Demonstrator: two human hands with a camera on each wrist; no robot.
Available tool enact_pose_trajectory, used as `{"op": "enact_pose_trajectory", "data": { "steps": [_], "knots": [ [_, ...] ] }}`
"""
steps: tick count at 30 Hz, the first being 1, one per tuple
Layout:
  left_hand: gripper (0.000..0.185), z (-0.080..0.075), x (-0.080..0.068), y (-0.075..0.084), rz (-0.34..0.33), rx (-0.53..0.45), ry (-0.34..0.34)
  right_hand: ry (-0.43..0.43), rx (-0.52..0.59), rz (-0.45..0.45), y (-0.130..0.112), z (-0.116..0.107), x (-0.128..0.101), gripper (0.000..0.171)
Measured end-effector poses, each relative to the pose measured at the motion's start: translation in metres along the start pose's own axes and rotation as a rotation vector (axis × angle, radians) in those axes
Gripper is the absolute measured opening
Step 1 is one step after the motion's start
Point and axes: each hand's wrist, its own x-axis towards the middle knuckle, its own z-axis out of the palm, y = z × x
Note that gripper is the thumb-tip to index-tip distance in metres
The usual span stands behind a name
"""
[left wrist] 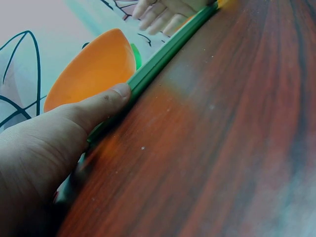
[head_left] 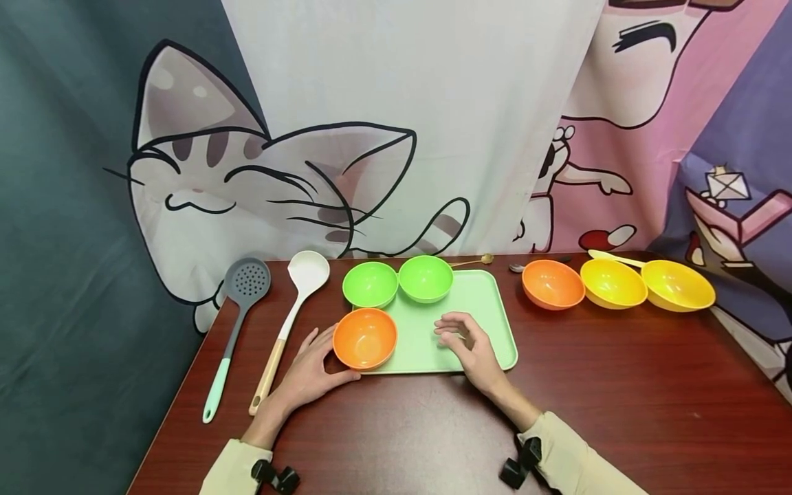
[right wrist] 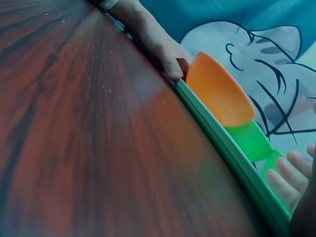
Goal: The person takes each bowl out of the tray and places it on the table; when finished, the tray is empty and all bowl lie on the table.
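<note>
In the head view, an orange bowl (head_left: 365, 339) sits on the front left corner of a light green tray (head_left: 414, 347). My left hand (head_left: 312, 371) is spread round the bowl's left side, its fingers beside the bowl and its thumb by the tray's front edge. In the left wrist view, the thumb (left wrist: 106, 101) lies straight along the tray rim (left wrist: 163, 54), below the bowl (left wrist: 94, 74). My right hand (head_left: 470, 347) hovers over the tray's right part with loosely bent fingers, holding nothing. Two green bowls (head_left: 370, 284) (head_left: 426, 279) stand along the tray's back edge.
Left of the tray lie a grey slotted turner (head_left: 247, 282) and a white ladle (head_left: 308, 271). At the right stand another orange bowl (head_left: 553, 284) and two yellow bowls (head_left: 612, 283) (head_left: 677, 285). Small spoons (head_left: 485, 259) lie near the back edge, before a printed curtain (head_left: 402, 69).
</note>
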Motion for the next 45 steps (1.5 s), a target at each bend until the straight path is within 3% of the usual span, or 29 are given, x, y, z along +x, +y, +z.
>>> {"op": "enact_pose_trajectory", "data": {
  "steps": [11,21,28,45],
  "knots": [
    [0.090,0.000,0.000,0.001,-0.010,0.001,0.002,-0.017,-0.027,0.187,0.002,0.031,0.015,0.038],
    [0.091,0.003,0.001,0.001,-0.012,0.007,-0.009,0.004,-0.082,0.409,0.004,0.066,0.035,0.042],
    [0.091,0.002,0.000,0.000,-0.029,0.002,-0.010,-0.051,-0.130,0.410,-0.029,0.078,0.039,0.035],
    [0.091,0.001,-0.001,-0.001,-0.029,0.010,-0.013,-0.080,-0.172,0.419,-0.030,0.076,0.038,0.029]
  ]
}}
